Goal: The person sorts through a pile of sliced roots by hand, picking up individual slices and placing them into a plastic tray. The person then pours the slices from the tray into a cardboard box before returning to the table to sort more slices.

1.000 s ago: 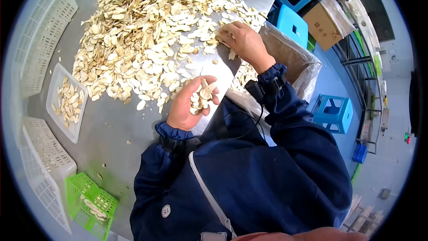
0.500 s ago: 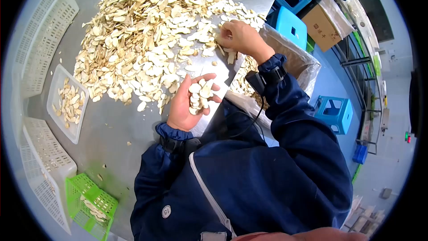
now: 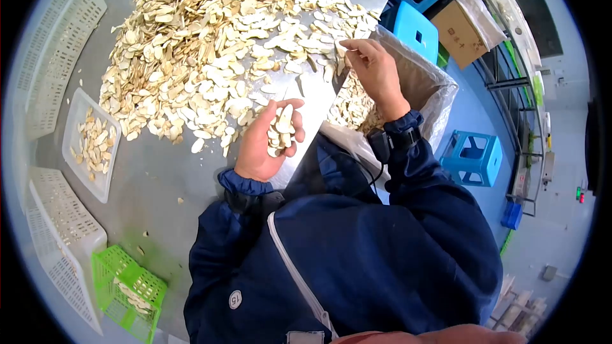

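My left hand (image 3: 260,146) is cupped, palm up, around a small bunch of pale dried slices (image 3: 281,130), its fingers curled over them. Out at the table's right edge, my right hand (image 3: 379,79) has its fingers bent together, with a pale slice (image 3: 340,55) at the fingertips. A big heap of cream and tan dried slices (image 3: 197,44) spreads over the metal table (image 3: 162,216). Below my right hand stands a carton with a clear plastic liner (image 3: 424,79), partly filled with similar slices (image 3: 354,105).
At the left stand a white tray (image 3: 109,181) of slices, white perforated baskets (image 3: 67,51) and a green basket (image 3: 131,274) with some slices. Blue stools (image 3: 415,32) and a brown carton (image 3: 460,30) are on the right, with another blue stool (image 3: 473,158) on the floor.
My right hand has moved right, from the heap to the table edge beside the lined carton. My left hand stays nearly in place, its fingers curled more around the slices.
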Action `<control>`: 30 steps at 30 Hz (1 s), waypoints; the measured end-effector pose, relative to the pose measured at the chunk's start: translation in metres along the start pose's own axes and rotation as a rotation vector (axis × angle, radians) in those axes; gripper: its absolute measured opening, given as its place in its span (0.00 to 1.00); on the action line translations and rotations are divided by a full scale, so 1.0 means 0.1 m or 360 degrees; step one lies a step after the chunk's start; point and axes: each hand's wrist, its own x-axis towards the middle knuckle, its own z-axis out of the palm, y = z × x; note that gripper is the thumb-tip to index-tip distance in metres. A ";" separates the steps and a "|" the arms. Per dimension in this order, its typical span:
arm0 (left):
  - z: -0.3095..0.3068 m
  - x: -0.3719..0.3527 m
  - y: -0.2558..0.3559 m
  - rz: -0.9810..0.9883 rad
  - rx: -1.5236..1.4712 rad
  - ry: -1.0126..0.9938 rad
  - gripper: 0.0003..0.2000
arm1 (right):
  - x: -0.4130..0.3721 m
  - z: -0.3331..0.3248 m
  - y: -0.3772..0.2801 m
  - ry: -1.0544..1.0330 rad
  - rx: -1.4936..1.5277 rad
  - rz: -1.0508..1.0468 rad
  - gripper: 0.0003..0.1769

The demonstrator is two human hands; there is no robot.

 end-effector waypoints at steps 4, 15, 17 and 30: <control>0.10 -0.02 0.03 0.0052 0.0005 0.0082 0.26 | -0.09 0.04 -0.28 -0.0184 -0.0074 -0.0112 0.10; 0.11 -0.04 0.03 0.0061 0.0095 0.0085 0.16 | -0.13 0.27 -0.35 -0.0460 0.0020 -0.0075 0.16; 0.11 -0.03 0.04 0.0054 0.0080 0.0080 0.16 | -0.07 0.15 -0.44 -0.0597 0.0292 0.0081 0.16; 0.08 -0.02 0.03 0.0046 0.0095 0.0091 0.17 | 0.33 0.24 -0.14 0.0012 -0.0195 -0.0115 0.13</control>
